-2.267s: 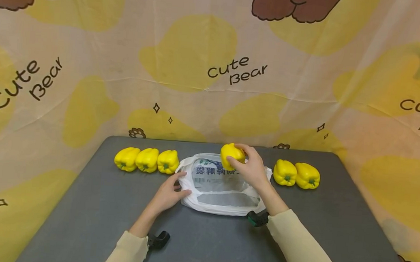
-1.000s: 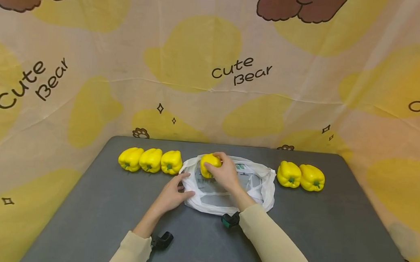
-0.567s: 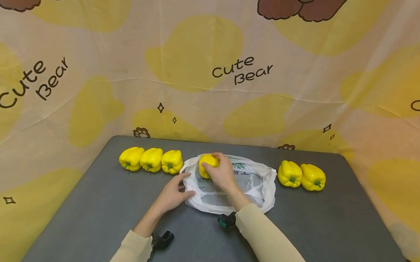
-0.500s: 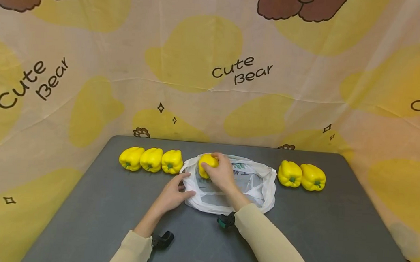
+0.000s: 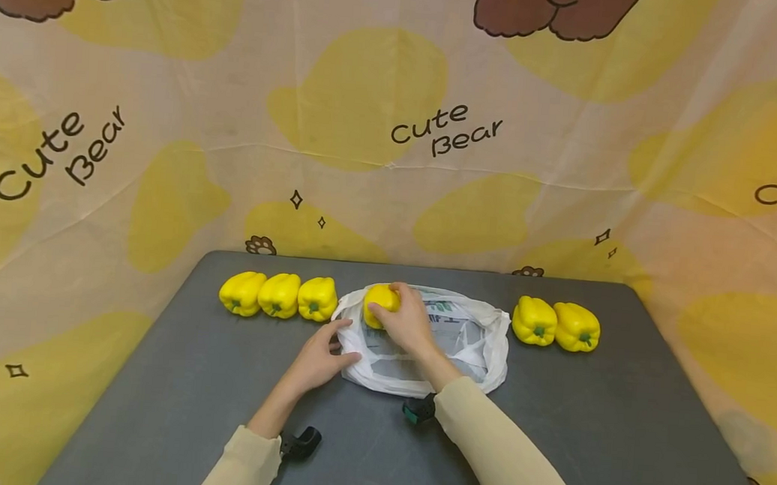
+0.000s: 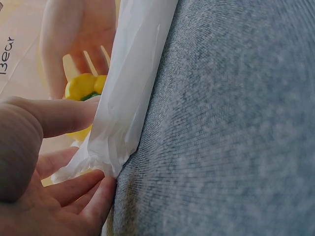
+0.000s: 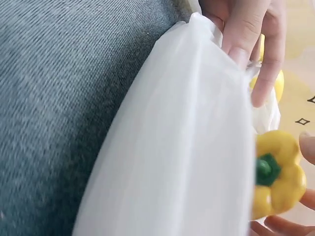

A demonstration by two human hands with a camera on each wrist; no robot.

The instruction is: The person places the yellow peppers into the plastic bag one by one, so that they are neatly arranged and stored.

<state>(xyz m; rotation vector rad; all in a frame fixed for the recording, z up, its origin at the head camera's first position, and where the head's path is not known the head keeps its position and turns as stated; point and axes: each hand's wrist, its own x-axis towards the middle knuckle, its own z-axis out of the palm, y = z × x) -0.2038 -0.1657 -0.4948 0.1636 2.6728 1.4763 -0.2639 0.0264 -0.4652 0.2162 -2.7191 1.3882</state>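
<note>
A white plastic bag (image 5: 449, 344) lies open at the middle back of the dark grey table (image 5: 214, 411). My right hand (image 5: 397, 314) reaches into the bag's left side and grips a yellow bell pepper (image 5: 380, 300). My left hand (image 5: 343, 342) pinches the bag's left edge between thumb and fingers. In the right wrist view the pepper (image 7: 275, 177) shows its green stem behind the bag (image 7: 182, 157). The left wrist view shows my thumb (image 6: 54, 118) on the bag's rim (image 6: 128, 98), with a pepper (image 6: 81, 88) beyond it.
Three yellow peppers (image 5: 279, 295) sit in a row left of the bag. Two more peppers (image 5: 555, 324) sit to its right. A printed cloth backdrop (image 5: 397, 123) rises behind the table's far edge. The table's front half holds only my forearms.
My right hand has carried the pepper from above the bag's back rim down and left into the bag. In the last second it barely moved. My left hand kept its hold.
</note>
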